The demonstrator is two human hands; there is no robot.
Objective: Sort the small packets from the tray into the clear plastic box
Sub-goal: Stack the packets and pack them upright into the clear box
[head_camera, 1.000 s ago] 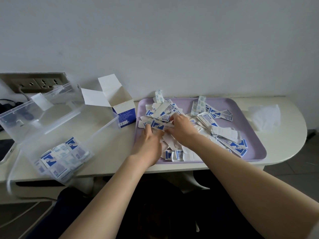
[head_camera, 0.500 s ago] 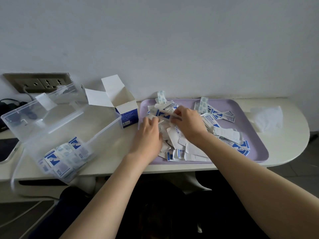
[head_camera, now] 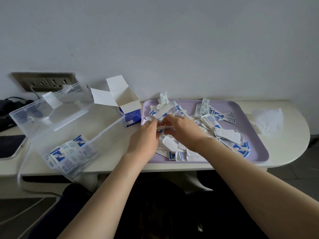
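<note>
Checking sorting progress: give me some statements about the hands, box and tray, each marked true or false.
1. The left hand and the right hand are both over the tray. True.
2. The box is empty. False: packets lie in its near corner.
3. The lid of the box is shut. False: it stands open.
4. An open carton stands between box and tray. True.
5. Many loose packets lie on the tray. True.
</note>
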